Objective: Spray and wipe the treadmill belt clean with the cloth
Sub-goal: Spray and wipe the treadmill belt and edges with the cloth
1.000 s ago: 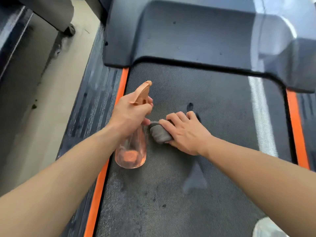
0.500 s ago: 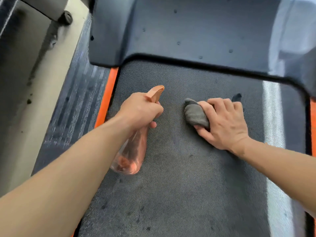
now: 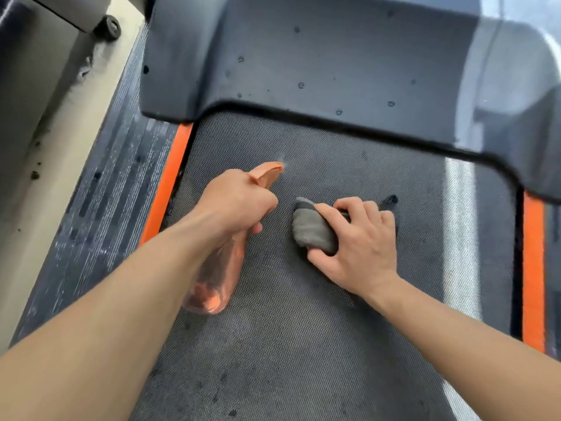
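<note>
The hands are both closed, left hand (image 3: pixel 239 202) gripping the bottle (image 3: pixel 215 281) at its neck, right hand (image 3: pixel 358 241) bunching the cloth (image 3: pixel 312 230) against the belt (image 3: pixel 303 344) near its front; the cloth looks soft and limp, best held wadded under the palm.

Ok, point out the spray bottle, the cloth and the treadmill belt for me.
spray bottle (image 3: pixel 217 281): head view, on its translucent orange body.
grey cloth (image 3: pixel 312 232): head view, on the bunched part showing.
treadmill belt (image 3: pixel 303 344): head view, on bare mesh below the cloth.
</note>
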Action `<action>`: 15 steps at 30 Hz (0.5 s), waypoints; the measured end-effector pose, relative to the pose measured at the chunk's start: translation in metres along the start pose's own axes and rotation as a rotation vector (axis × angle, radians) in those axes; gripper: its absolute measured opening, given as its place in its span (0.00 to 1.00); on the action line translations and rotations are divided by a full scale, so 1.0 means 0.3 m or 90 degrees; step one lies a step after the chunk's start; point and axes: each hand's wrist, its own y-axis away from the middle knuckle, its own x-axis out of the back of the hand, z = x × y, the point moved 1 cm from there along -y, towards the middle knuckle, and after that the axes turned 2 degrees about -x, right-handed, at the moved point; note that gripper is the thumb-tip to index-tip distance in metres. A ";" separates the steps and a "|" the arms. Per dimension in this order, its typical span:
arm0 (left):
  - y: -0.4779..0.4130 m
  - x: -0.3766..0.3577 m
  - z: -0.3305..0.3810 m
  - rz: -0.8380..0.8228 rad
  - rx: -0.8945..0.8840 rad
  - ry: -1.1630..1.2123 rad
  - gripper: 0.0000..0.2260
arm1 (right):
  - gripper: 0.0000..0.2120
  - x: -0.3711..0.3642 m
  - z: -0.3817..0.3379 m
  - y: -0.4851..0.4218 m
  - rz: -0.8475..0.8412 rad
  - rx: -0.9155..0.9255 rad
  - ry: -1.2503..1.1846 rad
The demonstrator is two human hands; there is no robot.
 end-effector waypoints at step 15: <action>0.015 0.067 -0.039 0.102 0.025 -0.051 0.06 | 0.34 -0.035 -0.175 0.192 -0.026 0.145 -0.028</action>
